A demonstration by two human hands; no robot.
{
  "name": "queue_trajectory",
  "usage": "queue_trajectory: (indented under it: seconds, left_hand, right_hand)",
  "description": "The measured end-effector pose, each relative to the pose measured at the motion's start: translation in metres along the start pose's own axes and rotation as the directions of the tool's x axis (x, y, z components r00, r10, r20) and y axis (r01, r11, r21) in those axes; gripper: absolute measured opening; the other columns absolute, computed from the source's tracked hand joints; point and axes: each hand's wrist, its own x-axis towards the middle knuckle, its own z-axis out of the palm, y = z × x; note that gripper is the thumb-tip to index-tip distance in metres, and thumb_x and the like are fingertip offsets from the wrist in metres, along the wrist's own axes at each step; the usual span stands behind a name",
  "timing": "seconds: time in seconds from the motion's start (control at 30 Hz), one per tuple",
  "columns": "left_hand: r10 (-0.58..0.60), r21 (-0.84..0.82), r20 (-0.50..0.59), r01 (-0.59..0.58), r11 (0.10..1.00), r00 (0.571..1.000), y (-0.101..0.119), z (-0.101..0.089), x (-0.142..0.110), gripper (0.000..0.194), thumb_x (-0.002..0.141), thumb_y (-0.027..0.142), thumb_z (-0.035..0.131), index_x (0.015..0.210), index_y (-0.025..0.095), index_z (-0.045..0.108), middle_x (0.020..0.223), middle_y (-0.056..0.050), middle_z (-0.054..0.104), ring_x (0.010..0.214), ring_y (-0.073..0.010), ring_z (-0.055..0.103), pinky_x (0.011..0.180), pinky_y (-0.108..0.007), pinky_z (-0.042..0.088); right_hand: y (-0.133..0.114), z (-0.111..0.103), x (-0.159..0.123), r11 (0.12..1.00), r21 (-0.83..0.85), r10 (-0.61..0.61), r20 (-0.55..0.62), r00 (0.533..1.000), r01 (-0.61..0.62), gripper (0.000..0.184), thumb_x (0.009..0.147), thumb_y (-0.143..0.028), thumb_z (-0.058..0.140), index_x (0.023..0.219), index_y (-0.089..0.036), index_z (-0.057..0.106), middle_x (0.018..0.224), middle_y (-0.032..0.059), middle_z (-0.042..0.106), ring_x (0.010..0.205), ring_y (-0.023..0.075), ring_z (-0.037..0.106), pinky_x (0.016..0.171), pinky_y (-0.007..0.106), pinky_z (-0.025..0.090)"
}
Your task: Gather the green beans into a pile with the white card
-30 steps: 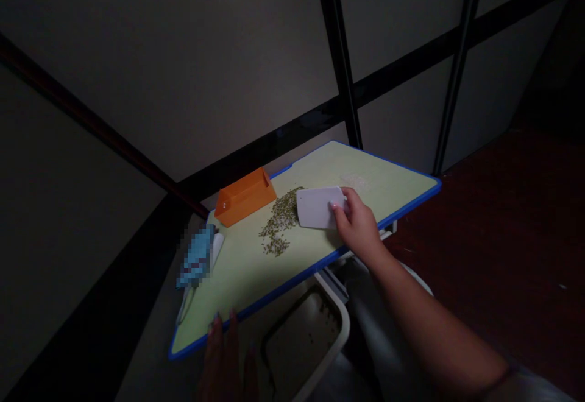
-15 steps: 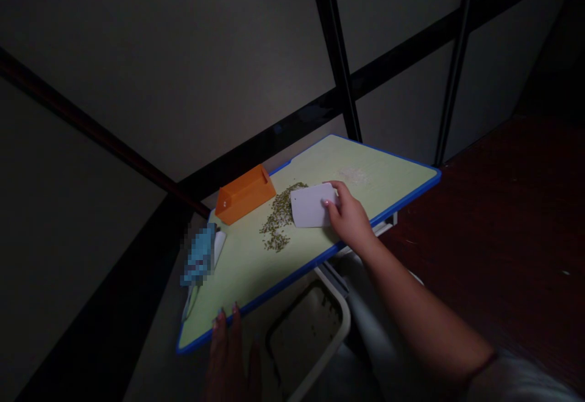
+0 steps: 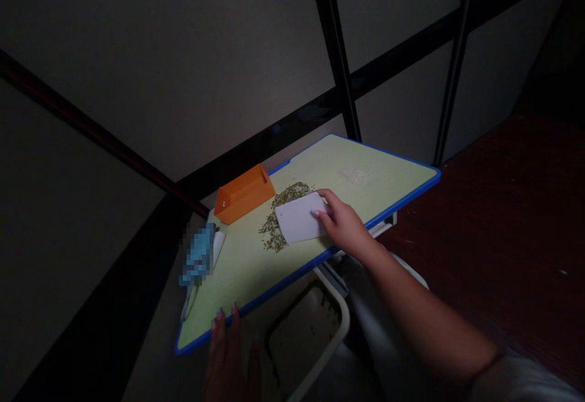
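My right hand grips a flat white scraper by its right end, thumb on top. The scraper's left edge is at a scattered pile of small green beans, which look like mung beans, and it hides part of them. Farther right on the table lies a patch of pale, whitish grains. My left hand rests with its fingertips on the table's near blue edge, fingers stretched out and apart.
The pale green table has a blue rim. An orange open box stands at its back left. A blurred blue item and a white roll-like thing lie at the left edge. Below the near edge is a white-rimmed tray.
My right hand has moved the scraper left and toward me, over the lower part of the bean pile. More beans show behind it. My left hand stays in place.
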Motion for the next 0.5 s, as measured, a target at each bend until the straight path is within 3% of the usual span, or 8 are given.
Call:
queue_trajectory:
  seconds: [0.2,0.33,0.5]
  left_hand:
    - [0.014,0.056,0.014,-0.015,0.998,1.000,0.002,-0.004,-0.001,0.062,0.091,0.047,0.035,0.147,0.020,0.038,0.158,-0.018,0.037,0.148,-0.0320,0.030,0.112,-0.057,0.041]
    - [0.012,0.020,0.070,-0.014,1.000,0.997,0.006,-0.010,0.000,0.062,0.092,0.046,0.036,0.149,0.021,0.036,0.160,-0.017,0.032,0.149,-0.0311,0.027,0.113,-0.056,0.040]
    - [-0.024,0.006,0.048,0.023,1.000,0.999,0.011,-0.013,0.000,0.061,0.091,0.046,0.039,0.147,0.022,0.040,0.160,-0.016,0.033,0.149,-0.0308,0.028,0.114,-0.056,0.038]
  right_hand:
    - [0.001,-0.002,-0.001,0.995,0.084,-0.050,-0.089,0.995,0.057,0.034,0.088,-0.022,0.050,0.123,-0.020,0.055,0.106,0.0100,0.071,0.087,0.0241,0.066,0.076,0.031,0.048]
    - [0.001,-0.006,-0.001,0.999,0.031,-0.037,-0.127,0.991,0.042,0.035,0.088,-0.024,0.050,0.122,-0.020,0.055,0.099,0.0087,0.072,0.077,0.0239,0.065,0.071,0.031,0.047]
    - [0.002,-0.007,-0.002,0.999,-0.015,-0.037,-0.098,0.995,0.036,0.037,0.088,-0.024,0.049,0.124,-0.019,0.055,0.092,0.0086,0.072,0.072,0.0236,0.064,0.068,0.031,0.046]
